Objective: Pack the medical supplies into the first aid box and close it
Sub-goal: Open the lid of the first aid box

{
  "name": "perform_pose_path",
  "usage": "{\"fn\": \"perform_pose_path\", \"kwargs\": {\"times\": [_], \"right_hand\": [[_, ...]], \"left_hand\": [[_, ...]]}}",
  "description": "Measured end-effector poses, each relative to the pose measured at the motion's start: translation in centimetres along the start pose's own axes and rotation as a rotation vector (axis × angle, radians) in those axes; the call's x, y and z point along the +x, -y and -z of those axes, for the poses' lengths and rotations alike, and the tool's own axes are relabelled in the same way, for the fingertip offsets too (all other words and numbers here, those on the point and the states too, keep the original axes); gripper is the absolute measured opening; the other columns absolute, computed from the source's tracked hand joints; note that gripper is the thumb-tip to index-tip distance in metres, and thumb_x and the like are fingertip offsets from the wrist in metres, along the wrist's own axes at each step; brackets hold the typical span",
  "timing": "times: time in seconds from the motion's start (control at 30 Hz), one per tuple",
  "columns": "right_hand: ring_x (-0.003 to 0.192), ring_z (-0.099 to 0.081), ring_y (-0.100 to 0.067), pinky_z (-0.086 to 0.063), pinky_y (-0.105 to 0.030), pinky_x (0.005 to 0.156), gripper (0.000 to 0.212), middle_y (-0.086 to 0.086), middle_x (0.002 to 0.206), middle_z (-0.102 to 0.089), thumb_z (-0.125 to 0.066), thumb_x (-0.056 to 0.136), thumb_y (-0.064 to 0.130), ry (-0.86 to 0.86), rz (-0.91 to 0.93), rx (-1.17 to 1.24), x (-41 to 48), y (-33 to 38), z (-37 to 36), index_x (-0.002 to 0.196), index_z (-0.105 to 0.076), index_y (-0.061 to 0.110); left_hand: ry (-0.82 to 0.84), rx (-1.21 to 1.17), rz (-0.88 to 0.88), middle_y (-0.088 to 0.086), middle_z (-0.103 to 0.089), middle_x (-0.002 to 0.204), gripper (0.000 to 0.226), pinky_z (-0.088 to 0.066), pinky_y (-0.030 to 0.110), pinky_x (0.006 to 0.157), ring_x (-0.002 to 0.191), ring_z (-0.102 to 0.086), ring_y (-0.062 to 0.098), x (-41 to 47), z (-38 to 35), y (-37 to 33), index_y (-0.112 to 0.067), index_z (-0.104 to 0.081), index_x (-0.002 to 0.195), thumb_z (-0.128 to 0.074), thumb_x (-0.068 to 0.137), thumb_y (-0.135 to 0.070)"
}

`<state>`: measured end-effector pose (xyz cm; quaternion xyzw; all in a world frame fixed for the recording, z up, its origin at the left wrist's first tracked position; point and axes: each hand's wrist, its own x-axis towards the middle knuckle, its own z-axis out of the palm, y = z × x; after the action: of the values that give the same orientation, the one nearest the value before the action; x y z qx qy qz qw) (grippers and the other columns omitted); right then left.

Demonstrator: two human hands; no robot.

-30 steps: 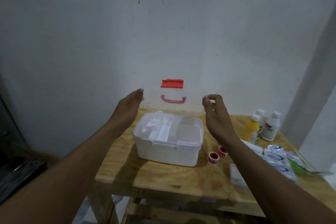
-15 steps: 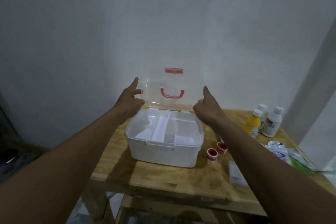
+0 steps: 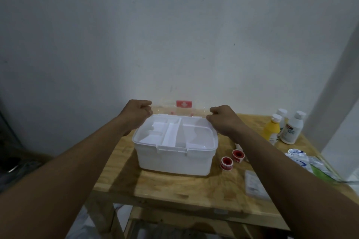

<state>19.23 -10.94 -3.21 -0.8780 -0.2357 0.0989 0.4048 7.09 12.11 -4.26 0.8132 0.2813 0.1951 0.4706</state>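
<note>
The white first aid box (image 3: 174, 151) sits open near the wooden table's (image 3: 155, 186) back-left corner, its divided tray bare. Its clear lid (image 3: 180, 109), apparently tipped back behind the box, shows a red cross label. Bottles (image 3: 274, 129), tape rolls (image 3: 226, 162) and packets (image 3: 300, 160) lie along the right edge.

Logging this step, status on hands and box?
Both hands, left and right, grip the clear lid, tipped back. Box open, tray empty. Supplies unpacked: tape rolls, bottles. Nothing in the way.
</note>
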Motion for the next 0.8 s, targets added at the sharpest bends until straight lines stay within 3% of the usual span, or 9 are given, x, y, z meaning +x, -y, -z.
{"fn": "perform_pose_path", "kwargs": {"times": [0.07,0.13,0.2,0.33,0.4,0.5,0.57,0.7,0.8], "right_hand": [[0.119,-0.055,-0.025,-0.045,-0.034,0.096,0.040,-0.014,0.127,-0.061,-0.052,0.099,0.012,-0.022,-0.007,0.031,-0.1,-0.3,-0.1,0.136,-0.056,-0.002],[0.101,-0.059,-0.023,-0.049,-0.035,0.090,0.032,-0.011,0.111,-0.066,-0.053,0.099,0.015,-0.057,0.003,0.066,-0.2,-0.7,-0.3,0.123,-0.067,-0.002],[0.095,-0.059,-0.022,-0.051,-0.037,0.088,0.029,-0.011,0.113,-0.070,-0.053,0.099,0.015,-0.068,0.007,0.090,-0.3,-0.7,-0.3,0.117,-0.071,0.000],[0.108,-0.060,-0.026,-0.053,-0.038,0.093,0.037,-0.011,0.130,-0.064,-0.052,0.094,0.009,-0.008,0.005,0.026,-1.0,-0.2,0.3,0.128,-0.064,0.002],[0.108,-0.061,-0.029,-0.058,-0.038,0.085,0.048,-0.012,0.139,-0.057,-0.052,0.092,0.003,0.067,-0.037,-0.004,-1.6,0.1,0.8,0.141,-0.052,0.003],[0.102,-0.062,-0.029,-0.058,-0.028,0.062,0.057,-0.014,0.143,-0.052,-0.053,0.093,-0.003,0.147,-0.076,0.015,-2.2,0.2,1.1,0.149,-0.042,0.005],[0.100,-0.065,-0.030,-0.059,-0.028,0.063,0.057,-0.016,0.139,-0.056,-0.055,0.092,-0.004,0.137,-0.063,-0.010,-2.5,0.2,1.2,0.147,-0.044,0.004],[0.091,-0.071,-0.033,-0.062,-0.045,0.077,0.032,-0.022,0.113,-0.069,-0.054,0.089,-0.004,0.075,-0.019,-0.047,-2.7,-0.3,1.1,0.119,-0.065,-0.006],[0.092,-0.070,-0.034,-0.060,-0.050,0.082,0.028,-0.024,0.106,-0.070,-0.054,0.089,-0.001,0.022,0.012,-0.049,-2.8,-0.6,1.2,0.112,-0.069,-0.007]], "left_hand": [[-0.024,-0.001,-0.005,0.011,-0.057,0.138,0.039,-0.039,0.034,0.111,0.127,-0.053,0.027,-0.3,-0.1,0.3,-0.007,-0.059,0.135,-0.059,0.096,-0.008],[-0.034,-0.013,-0.002,0.009,-0.059,0.137,0.035,-0.040,0.038,0.111,0.126,-0.053,0.026,-0.4,0.0,0.6,-0.010,-0.063,0.131,-0.061,0.096,-0.013],[-0.029,-0.010,0.011,0.008,-0.061,0.134,0.033,-0.043,0.040,0.109,0.122,-0.056,0.026,-0.5,0.3,0.7,-0.011,-0.066,0.127,-0.062,0.095,-0.014],[0.027,0.004,0.056,0.006,-0.066,0.121,0.029,-0.051,0.031,0.086,0.108,-0.061,0.023,-0.9,1.1,0.6,-0.008,-0.069,0.122,-0.063,0.094,-0.012],[0.038,0.005,0.067,0.006,-0.067,0.114,0.027,-0.049,0.025,0.073,0.095,-0.062,0.017,-1.2,1.3,0.5,-0.008,-0.071,0.118,-0.065,0.092,-0.012],[0.014,-0.011,0.066,0.004,-0.068,0.109,0.023,-0.048,0.022,0.065,0.088,-0.061,0.012,-1.3,1.3,0.5,-0.010,-0.074,0.112,-0.070,0.090,-0.015],[-0.019,-0.028,0.056,0.004,-0.070,0.108,0.021,-0.047,0.021,0.063,0.090,-0.061,0.015,-1.3,1.1,0.4,-0.010,-0.075,0.109,-0.071,0.089,-0.015],[-0.045,-0.059,0.051,0.005,-0.072,0.105,0.017,-0.047,0.023,0.061,0.095,-0.063,0.021,-1.4,0.4,0.0,-0.009,-0.076,0.104,-0.072,0.089,-0.015],[-0.050,-0.061,0.052,0.006,-0.072,0.102,0.018,-0.049,0.023,0.062,0.097,-0.065,0.023,-1.4,-0.1,-0.3,-0.008,-0.076,0.105,-0.071,0.089,-0.015]]}}
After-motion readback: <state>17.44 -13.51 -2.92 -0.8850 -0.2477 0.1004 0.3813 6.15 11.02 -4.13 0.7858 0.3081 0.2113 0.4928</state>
